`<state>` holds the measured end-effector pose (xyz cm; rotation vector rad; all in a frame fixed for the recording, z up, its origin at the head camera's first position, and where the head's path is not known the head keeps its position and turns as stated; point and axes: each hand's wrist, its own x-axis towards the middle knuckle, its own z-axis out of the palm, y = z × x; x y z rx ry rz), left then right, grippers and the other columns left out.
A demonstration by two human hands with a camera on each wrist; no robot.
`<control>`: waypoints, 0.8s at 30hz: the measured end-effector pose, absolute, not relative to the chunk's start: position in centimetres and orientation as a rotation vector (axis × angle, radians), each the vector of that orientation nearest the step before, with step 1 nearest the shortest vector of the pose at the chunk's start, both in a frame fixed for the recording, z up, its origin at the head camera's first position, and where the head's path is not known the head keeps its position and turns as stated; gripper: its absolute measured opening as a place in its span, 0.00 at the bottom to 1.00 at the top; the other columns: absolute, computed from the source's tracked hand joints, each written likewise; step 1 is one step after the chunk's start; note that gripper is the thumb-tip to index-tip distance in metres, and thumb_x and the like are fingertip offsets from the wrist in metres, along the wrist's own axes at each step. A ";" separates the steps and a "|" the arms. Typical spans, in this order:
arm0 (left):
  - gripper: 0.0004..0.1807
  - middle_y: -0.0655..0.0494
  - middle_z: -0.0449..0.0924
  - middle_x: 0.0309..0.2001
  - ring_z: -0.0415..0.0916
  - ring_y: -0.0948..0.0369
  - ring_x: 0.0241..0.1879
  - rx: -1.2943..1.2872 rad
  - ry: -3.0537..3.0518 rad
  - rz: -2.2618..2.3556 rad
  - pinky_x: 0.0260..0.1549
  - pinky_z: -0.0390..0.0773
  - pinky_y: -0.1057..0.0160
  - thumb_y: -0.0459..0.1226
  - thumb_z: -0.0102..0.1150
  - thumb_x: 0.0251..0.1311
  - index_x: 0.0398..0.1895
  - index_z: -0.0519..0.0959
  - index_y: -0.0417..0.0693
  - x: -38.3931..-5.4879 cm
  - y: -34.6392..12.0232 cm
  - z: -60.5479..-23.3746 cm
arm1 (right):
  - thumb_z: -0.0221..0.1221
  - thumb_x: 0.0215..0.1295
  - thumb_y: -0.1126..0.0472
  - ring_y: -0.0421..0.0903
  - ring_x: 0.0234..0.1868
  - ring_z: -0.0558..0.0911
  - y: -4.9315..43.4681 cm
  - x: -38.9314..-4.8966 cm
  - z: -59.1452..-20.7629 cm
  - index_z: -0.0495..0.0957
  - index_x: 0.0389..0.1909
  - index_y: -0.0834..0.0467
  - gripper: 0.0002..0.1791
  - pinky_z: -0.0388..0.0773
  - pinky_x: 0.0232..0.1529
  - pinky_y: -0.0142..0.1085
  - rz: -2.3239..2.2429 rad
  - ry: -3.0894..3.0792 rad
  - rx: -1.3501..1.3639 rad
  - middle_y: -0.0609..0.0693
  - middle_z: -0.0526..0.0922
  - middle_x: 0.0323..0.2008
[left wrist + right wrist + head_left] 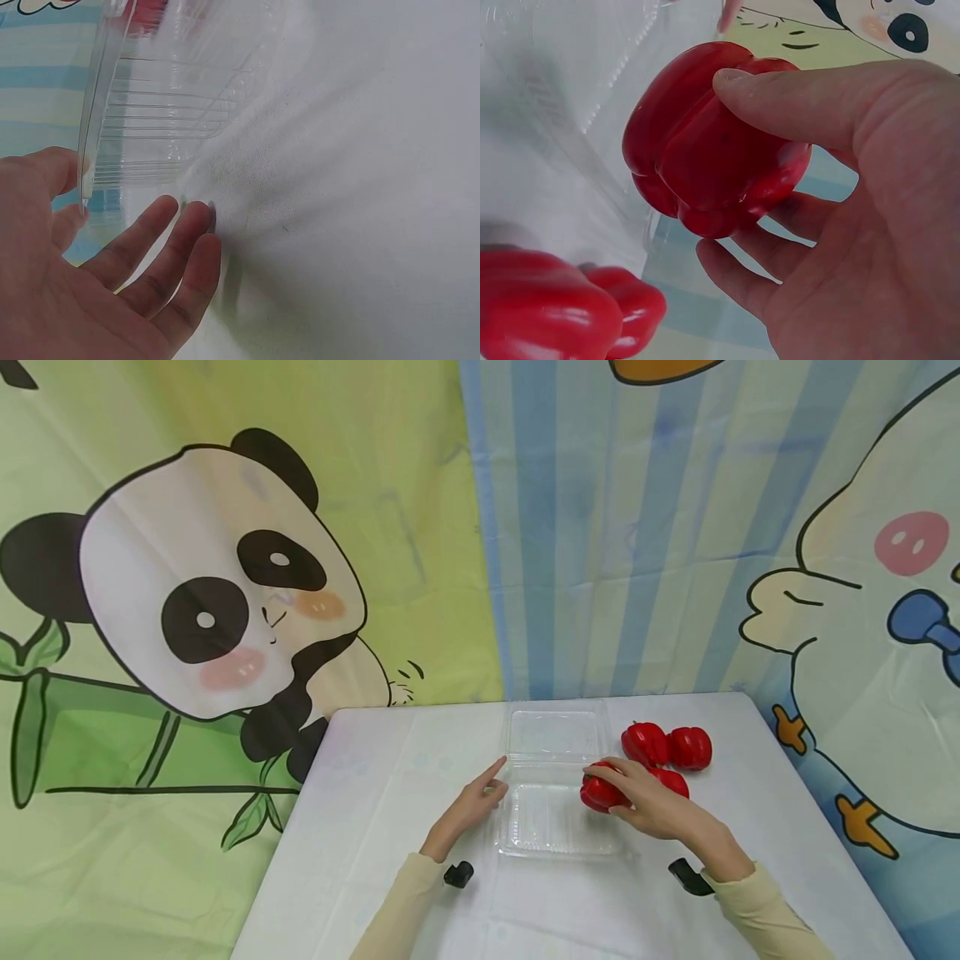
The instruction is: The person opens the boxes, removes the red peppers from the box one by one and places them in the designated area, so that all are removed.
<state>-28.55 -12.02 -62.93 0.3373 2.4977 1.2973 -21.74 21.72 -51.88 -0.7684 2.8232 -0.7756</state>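
Observation:
My right hand grips a glossy red bell pepper, thumb on one side and fingers on the other. The held pepper is at the right side of the base of a clear plastic clamshell box. Its lid lies folded back, away from me. At the box's left edge, near the hinge, is my left hand; thumb and index fingertips touch the clear rim, and the other fingers stretch out loosely. Another red bell pepper lies partly hidden behind my right hand.
Two more red bell peppers sit side by side right of the lid. The white table meets cloth backdrops with a panda and a white cartoon animal. A small black device is at each wrist.

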 end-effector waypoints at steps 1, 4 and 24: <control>0.32 0.43 0.77 0.61 0.83 0.57 0.43 0.336 2.497 1.297 0.50 0.80 0.47 0.48 0.48 0.76 0.80 0.54 0.69 -28.6 -12.0 -62.9 | 0.74 0.52 0.63 0.60 0.66 0.68 21.9 -21.7 -51.8 0.66 0.71 0.49 0.44 0.85 0.47 0.50 -0.784 2.827 -0.757 0.58 0.69 0.66; 0.32 0.43 0.77 0.60 0.83 0.58 0.42 0.335 2.496 1.296 0.50 0.80 0.48 0.48 0.48 0.76 0.80 0.54 0.69 -28.6 -12.0 -63.0 | 0.74 0.52 0.64 0.62 0.66 0.68 22.4 -21.7 -51.8 0.67 0.71 0.49 0.44 0.84 0.46 0.52 -0.803 2.850 -0.740 0.60 0.69 0.66; 0.31 0.43 0.77 0.61 0.83 0.56 0.44 0.346 2.497 1.314 0.53 0.79 0.45 0.48 0.48 0.76 0.79 0.55 0.69 -28.4 -12.0 -62.8 | 0.76 0.47 0.65 0.67 0.68 0.62 25.9 -21.9 -51.2 0.65 0.71 0.53 0.48 0.82 0.48 0.59 -0.847 2.905 -0.620 0.64 0.66 0.68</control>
